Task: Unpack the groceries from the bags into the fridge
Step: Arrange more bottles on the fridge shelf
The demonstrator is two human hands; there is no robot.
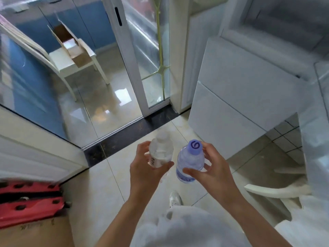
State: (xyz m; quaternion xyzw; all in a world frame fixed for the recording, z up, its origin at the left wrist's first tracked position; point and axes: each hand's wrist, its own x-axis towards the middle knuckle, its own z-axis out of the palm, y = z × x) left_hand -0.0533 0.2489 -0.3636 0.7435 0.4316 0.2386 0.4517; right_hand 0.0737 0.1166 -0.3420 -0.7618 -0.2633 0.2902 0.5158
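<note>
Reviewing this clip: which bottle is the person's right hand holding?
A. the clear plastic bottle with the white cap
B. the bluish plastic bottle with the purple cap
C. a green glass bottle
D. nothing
B: the right hand grips the bluish plastic bottle with the purple cap; the left hand holds the clear plastic bottle with the white cap.

Head-height view, forward and downward

A clear bottle (161, 152) and blue-capped bottle (191, 160) in two hands, left hand (144, 168), right hand (211, 168).
</note>
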